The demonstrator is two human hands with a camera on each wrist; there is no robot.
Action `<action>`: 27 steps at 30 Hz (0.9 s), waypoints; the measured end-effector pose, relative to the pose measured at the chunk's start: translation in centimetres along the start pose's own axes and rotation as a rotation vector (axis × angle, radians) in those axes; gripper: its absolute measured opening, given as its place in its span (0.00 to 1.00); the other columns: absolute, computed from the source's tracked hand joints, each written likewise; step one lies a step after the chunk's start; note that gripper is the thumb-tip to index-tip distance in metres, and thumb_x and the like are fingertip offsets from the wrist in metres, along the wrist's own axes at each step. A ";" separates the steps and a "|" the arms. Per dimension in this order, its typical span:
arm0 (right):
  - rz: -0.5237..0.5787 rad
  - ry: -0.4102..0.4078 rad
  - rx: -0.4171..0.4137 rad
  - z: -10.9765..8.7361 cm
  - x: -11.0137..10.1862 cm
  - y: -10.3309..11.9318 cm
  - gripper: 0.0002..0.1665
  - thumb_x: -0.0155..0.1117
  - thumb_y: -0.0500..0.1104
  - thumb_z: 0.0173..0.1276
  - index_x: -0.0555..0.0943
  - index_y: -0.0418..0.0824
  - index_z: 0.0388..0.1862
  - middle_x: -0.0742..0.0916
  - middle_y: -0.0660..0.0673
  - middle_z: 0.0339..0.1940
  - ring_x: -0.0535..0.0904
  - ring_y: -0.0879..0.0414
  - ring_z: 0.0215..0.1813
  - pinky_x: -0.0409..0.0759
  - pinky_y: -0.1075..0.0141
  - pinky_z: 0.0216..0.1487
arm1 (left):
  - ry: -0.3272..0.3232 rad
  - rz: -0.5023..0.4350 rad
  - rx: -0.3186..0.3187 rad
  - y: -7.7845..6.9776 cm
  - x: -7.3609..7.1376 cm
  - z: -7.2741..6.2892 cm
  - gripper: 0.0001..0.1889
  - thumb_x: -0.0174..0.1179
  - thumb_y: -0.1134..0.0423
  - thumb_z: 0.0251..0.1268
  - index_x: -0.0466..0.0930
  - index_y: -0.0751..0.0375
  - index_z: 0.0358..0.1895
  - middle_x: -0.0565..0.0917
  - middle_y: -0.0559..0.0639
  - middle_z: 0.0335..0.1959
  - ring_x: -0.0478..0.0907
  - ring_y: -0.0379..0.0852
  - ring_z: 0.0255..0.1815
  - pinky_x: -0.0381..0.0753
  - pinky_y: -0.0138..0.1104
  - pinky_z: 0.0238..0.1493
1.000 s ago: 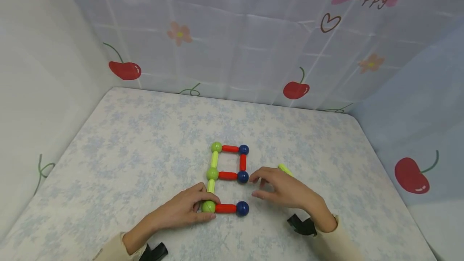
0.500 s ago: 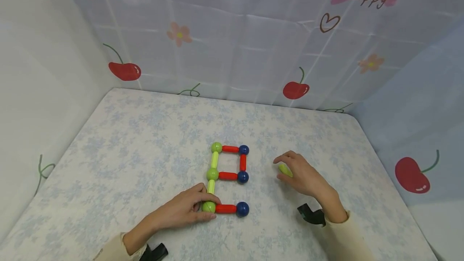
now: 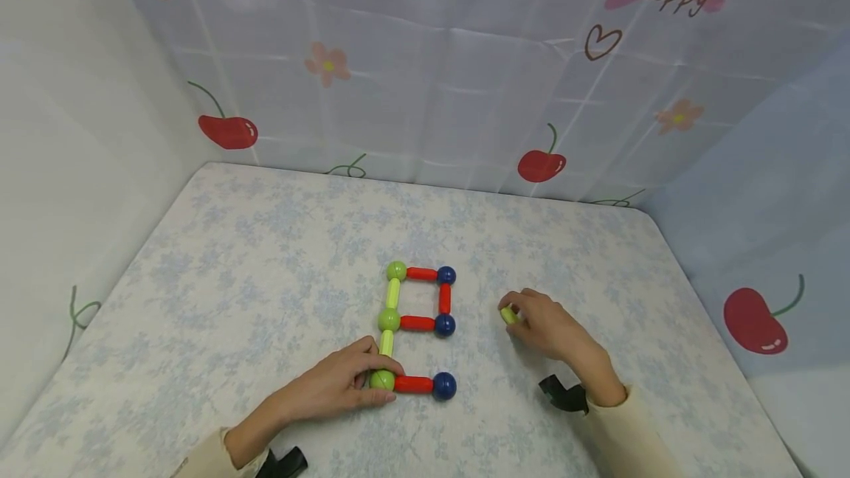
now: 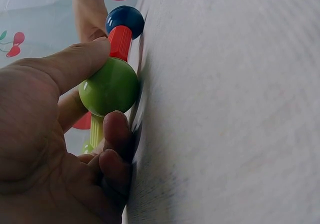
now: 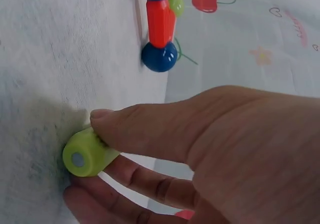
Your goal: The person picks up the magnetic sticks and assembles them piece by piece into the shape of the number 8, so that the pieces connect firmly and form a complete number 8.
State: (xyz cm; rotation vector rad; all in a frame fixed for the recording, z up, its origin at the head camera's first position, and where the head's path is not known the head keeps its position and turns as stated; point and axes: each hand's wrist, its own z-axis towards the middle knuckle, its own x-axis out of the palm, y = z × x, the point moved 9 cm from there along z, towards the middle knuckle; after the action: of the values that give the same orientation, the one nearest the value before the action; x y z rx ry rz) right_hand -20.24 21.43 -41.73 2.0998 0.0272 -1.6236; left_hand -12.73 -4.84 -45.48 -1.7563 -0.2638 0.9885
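Note:
A flat figure of magnetic sticks and balls lies mid-table. Its left side has green balls (image 3: 389, 319) joined by yellow-green sticks (image 3: 393, 293); red sticks (image 3: 417, 324) lead to blue balls (image 3: 444, 386) on the right. My left hand (image 3: 335, 382) holds the nearest green ball (image 4: 110, 87), thumb on one side and fingers on the other. To the right of the figure, my right hand (image 3: 554, 327) pinches a loose yellow-green stick (image 5: 82, 154) between thumb and fingers, close to the tabletop. A grey round tip shows at the stick's end in the right wrist view.
The table (image 3: 265, 242) has a pale floral cover. Behind it hangs a curtain (image 3: 451, 80) printed with cherries, and a plain white wall (image 3: 80, 131) stands at the left. Black wrist straps (image 3: 563, 394) sit by both sleeves.
My right hand has moved right, away from the figure, and taken hold of the loose yellow-green stick, shifting it slightly left. The left hand stays on its green ball.

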 end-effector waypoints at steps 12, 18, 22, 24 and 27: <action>0.251 0.015 -0.113 0.5 1.6 3.7 0.13 0.67 0.38 0.69 0.80 0.41 0.52 0.85 0.48 0.47 0.84 0.58 0.40 0.81 0.69 0.39 | 0.005 0.001 -0.010 0.0 0.1 -0.1 0.16 0.64 0.44 0.67 0.84 0.40 0.54 0.70 0.43 0.35 0.66 0.33 0.27 0.65 0.25 0.27; 0.539 0.065 -0.144 0.3 2.7 6.1 0.14 0.68 0.39 0.70 0.76 0.40 0.51 0.84 0.44 0.47 0.87 0.58 0.41 0.83 0.68 0.40 | 0.004 -0.002 -0.012 -0.1 0.0 -0.2 0.16 0.63 0.44 0.67 0.84 0.39 0.54 0.70 0.44 0.35 0.66 0.33 0.26 0.65 0.26 0.27; 0.634 0.125 -0.104 0.1 3.6 6.7 0.17 0.69 0.43 0.69 0.75 0.39 0.51 0.82 0.41 0.48 0.88 0.58 0.40 0.81 0.67 0.37 | -0.003 -0.004 -0.007 0.0 0.0 -0.2 0.15 0.64 0.44 0.67 0.84 0.39 0.54 0.70 0.43 0.35 0.67 0.33 0.26 0.66 0.26 0.27; 0.660 0.144 -0.082 0.1 4.0 6.9 0.18 0.69 0.44 0.70 0.74 0.39 0.51 0.82 0.40 0.48 0.88 0.57 0.41 0.80 0.67 0.36 | -0.005 -0.006 -0.005 0.0 0.0 -0.1 0.15 0.64 0.44 0.67 0.84 0.39 0.54 0.70 0.43 0.35 0.67 0.33 0.26 0.66 0.26 0.27; 0.689 0.147 -0.067 0.0 4.3 7.2 0.19 0.69 0.44 0.69 0.73 0.38 0.52 0.82 0.40 0.49 0.88 0.55 0.40 0.79 0.67 0.33 | -0.005 -0.010 -0.003 0.1 0.1 -0.1 0.15 0.64 0.44 0.67 0.84 0.38 0.54 0.70 0.43 0.35 0.67 0.33 0.26 0.67 0.26 0.27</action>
State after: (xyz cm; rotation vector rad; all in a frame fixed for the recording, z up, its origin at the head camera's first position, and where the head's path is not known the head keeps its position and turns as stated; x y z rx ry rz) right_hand -16.79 13.97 -43.07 1.8745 -0.5255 -1.0377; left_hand -12.65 -4.89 -45.56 -1.7537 -0.2778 0.9859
